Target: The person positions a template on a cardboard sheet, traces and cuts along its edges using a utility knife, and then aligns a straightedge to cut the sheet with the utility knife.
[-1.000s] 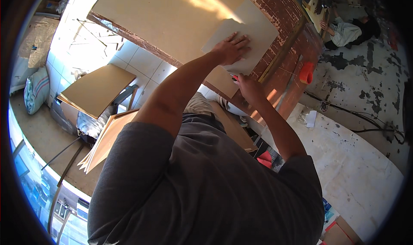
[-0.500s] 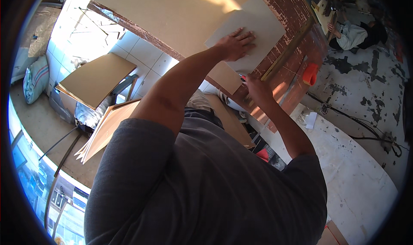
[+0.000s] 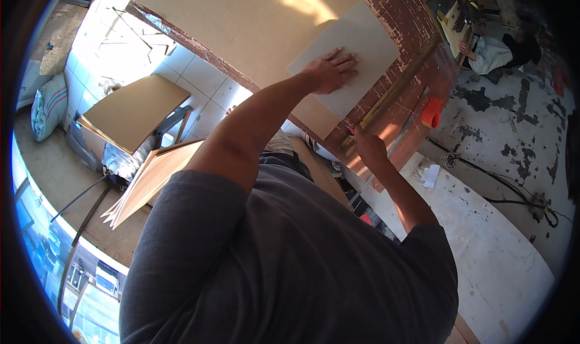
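Observation:
My left hand (image 3: 331, 71) lies flat with fingers spread on a thin grey sheet (image 3: 368, 42). Beneath that sheet is a larger tan board (image 3: 235, 29), whose near corner shows past the grey edge. My right hand (image 3: 370, 147) is closed around a small red tool (image 3: 351, 130); its exact kind is mostly hidden by the fingers. The tool's tip is just off the near corner of the grey sheet, over the worn red-brown tabletop (image 3: 402, 17).
A long wooden strip (image 3: 402, 81) lies along the table's right side, with an orange-red ring-shaped roll (image 3: 431, 112) beyond it. At the upper right another person's hand (image 3: 465, 49) touches a wooden piece. Tan boards (image 3: 136, 111) are stacked at left; cables (image 3: 495, 176) cross the floor.
My right hand has drawn back to the lower right with the red tool, away from the grey sheet's edge. My left hand stays pressed on the sheet.

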Motion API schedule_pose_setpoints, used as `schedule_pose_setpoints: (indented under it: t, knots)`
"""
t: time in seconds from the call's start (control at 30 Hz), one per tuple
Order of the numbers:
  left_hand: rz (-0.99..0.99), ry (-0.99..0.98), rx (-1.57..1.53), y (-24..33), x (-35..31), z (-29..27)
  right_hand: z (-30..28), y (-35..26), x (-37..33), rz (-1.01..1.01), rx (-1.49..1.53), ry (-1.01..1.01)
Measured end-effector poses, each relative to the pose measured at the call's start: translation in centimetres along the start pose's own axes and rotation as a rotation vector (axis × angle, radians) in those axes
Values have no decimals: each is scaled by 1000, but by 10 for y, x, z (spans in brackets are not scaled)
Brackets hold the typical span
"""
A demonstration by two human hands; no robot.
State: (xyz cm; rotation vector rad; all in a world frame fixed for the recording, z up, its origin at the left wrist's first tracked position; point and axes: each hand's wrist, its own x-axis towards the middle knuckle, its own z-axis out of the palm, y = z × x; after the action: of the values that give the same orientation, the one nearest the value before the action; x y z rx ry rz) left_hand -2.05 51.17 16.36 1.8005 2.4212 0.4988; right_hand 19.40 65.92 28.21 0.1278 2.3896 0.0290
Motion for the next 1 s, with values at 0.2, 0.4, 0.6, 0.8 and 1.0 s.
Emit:
schedule_pose_setpoints:
  t: [0.2, 0.4, 0.6, 0.8, 1.0]
  knots:
    - [-8, -4, -21, -1, -1, -2, -2, -3, -1, 16, 8, -14]
    - [-1, -10, -10, 0, 0, -1, 12, 9, 0, -38, 20, 62]
    - [1, -7, -5, -1, 0, -1, 11, 8, 0, -28, 33, 46]
    - [-2, 28, 28, -2, 0, -2, 20, 13, -1, -19, 60, 88]
    - [-29, 40, -248, -7, 0, -10, 22, 7, -34, -38, 489, 377]
